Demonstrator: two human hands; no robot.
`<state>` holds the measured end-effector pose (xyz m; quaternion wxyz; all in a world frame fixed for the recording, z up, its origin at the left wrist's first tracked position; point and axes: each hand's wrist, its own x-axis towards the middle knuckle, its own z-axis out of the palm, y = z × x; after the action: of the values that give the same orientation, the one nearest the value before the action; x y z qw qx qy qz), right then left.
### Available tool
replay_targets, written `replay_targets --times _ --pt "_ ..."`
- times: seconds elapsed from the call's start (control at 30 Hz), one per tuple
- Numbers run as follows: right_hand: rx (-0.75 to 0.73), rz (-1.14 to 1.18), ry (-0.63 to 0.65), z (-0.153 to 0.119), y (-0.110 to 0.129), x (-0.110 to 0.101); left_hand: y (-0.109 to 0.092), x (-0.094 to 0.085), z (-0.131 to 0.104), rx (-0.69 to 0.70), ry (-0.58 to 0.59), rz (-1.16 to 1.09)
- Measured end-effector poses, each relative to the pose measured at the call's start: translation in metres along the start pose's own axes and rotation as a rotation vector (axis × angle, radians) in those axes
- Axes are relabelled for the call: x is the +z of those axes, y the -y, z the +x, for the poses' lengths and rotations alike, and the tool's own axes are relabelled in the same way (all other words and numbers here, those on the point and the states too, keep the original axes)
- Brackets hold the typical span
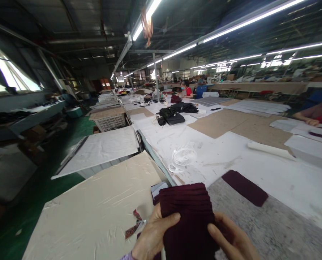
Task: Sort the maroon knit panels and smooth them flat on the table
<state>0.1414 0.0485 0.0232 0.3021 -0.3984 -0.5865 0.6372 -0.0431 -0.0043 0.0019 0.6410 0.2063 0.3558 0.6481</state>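
Observation:
A stack of dark maroon fabric pieces is held up in front of me, its layers fanned at the top edge. My left hand grips the stack's left side, thumb pressed on the front face. On its right edge my right hand is closed too, thumb in front and fingers behind. The fingers behind the cloth are partly hidden. To the right, another maroon fabric piece lies flat on the grey surface. Just behind the stack at left sits a small bundle with a pale grey top.
A white fan stands on the white-covered table. Farther back are dark folded garments. A cream-covered surface with patterned scraps is at left. A co-worker's hands are at far right; a person in red sits farther off.

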Motion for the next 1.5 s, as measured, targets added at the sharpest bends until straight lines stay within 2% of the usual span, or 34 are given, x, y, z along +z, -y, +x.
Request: replay_targets --times 0.1,0.2,0.37,0.53,0.67,0.83,1.07,1.17,1.33,1.5 --pt "-0.047 0.008 -0.151 0.003 0.009 -0.004 -0.003 -0.003 -0.002 -0.010 0.068 0.063" --pt "-0.093 -0.036 -0.198 0.008 0.019 -0.007 -0.003 -0.005 -0.004 -0.031 0.126 0.132" --pt "-0.173 -0.262 -0.153 0.014 0.031 -0.016 -0.005 -0.008 -0.005 -0.068 0.193 0.227" --pt "-0.479 -0.540 -0.165 0.017 0.035 -0.027 -0.010 -0.005 -0.006 -0.048 0.145 0.232" --pt "-0.477 -0.584 -0.072 0.018 0.035 -0.028 -0.013 -0.001 -0.008 -0.065 0.148 0.223" --pt "-0.579 -0.519 -0.085 0.018 0.033 -0.026 -0.015 0.000 -0.010 -0.100 0.121 0.183" --pt "-0.497 -0.551 -0.051 0.017 0.033 -0.028 -0.014 -0.006 -0.010 -0.081 0.112 0.220" --pt "-0.476 -0.542 -0.040 0.017 0.032 -0.028 -0.015 -0.006 -0.010 -0.072 0.148 0.238" --pt "-0.436 -0.505 -0.016 0.018 0.035 -0.026 -0.023 -0.004 -0.013 -0.082 0.212 0.320" --pt "-0.342 -0.477 0.053 0.019 0.043 -0.024 -0.033 -0.003 -0.015 -0.099 0.221 0.408"
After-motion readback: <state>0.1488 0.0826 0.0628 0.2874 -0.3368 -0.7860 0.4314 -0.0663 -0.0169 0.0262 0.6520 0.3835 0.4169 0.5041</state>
